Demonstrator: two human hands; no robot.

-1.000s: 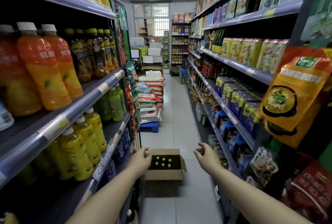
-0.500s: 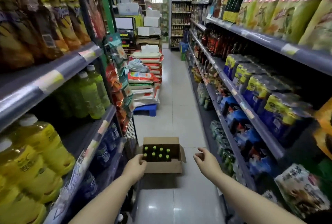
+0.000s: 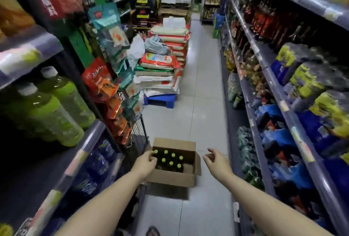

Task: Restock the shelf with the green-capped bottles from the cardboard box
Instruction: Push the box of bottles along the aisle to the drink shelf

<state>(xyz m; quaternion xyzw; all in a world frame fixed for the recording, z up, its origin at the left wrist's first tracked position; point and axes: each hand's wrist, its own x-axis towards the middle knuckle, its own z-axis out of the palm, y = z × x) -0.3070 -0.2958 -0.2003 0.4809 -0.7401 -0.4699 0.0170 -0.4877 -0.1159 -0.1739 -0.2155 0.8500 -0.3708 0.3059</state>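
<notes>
- The left hand [image 3: 146, 162] reaches into the open cardboard box [image 3: 171, 178], its fingers curled at the green cap of the back-left bottle [image 3: 156, 151]; whether they have closed on the cap cannot be told.
- The right hand [image 3: 217, 161] hangs empty beside the box's right flap, fingers loosely apart, touching nothing.
- The box stands on the tiled aisle floor [image 3: 204, 122], close against the left shelf [image 3: 83, 152], with about 8 green-capped bottles [image 3: 172, 160] upright inside.
- On the left shelf stand large green drink bottles [image 3: 54, 114]; blue-labelled bottles [image 3: 98, 162] fill the level below.
- Hanging snack packets [image 3: 107, 88] on a wire rack [image 3: 138, 131] crowd the space just behind the box.
- Farther up the aisle, stacked sacks [image 3: 160, 65] rest on a blue pallet [image 3: 160, 100].
- The right shelves [image 3: 273, 122] hold packaged goods, blurred.
</notes>
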